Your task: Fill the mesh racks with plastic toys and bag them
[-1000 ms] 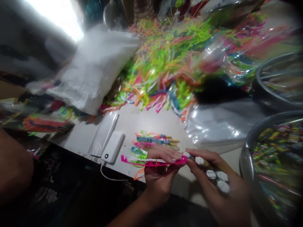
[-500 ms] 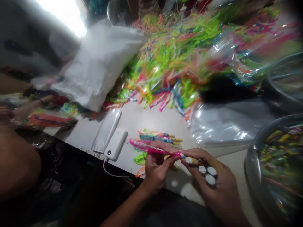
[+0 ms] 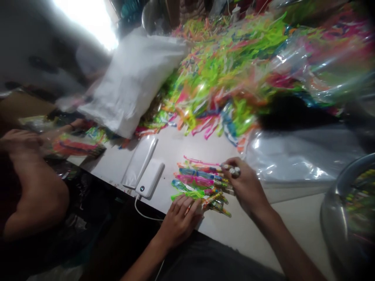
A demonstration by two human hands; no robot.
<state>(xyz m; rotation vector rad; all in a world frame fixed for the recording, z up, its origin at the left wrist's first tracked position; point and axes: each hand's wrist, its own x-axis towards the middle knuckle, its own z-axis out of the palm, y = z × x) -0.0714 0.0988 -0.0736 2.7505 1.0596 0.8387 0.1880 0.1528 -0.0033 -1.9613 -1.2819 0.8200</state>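
Note:
My right hand [image 3: 247, 183] is closed around several white-ended tubes [image 3: 234, 171], at the far right end of a row of coloured pieces. A thin pink piece [image 3: 202, 160] lies at its fingertips; whether it is gripped I cannot tell. The row holds blue [image 3: 191, 172], pink [image 3: 197, 180] and green [image 3: 187, 193] plastic pieces with patterned sticks pointing right. At the near edge of the row, my left hand [image 3: 183, 216] has its fingers curled over an orange-patterned stick [image 3: 213, 199]. Its fingertips are partly hidden.
A white power bank [image 3: 150, 179] with a cable lies left of the row, beside a clear-wrapped packet [image 3: 140, 160]. Behind are a bright heap [image 3: 211, 74], a white sack [image 3: 131, 78] and plastic bags [image 3: 295, 152]. A metal bowl [image 3: 331, 210] stands right; another person's arm [image 3: 38, 183] is left.
My hands were together over the row with a pink piece between them. They have parted: the right has moved to the row's far end, the left down to its near edge.

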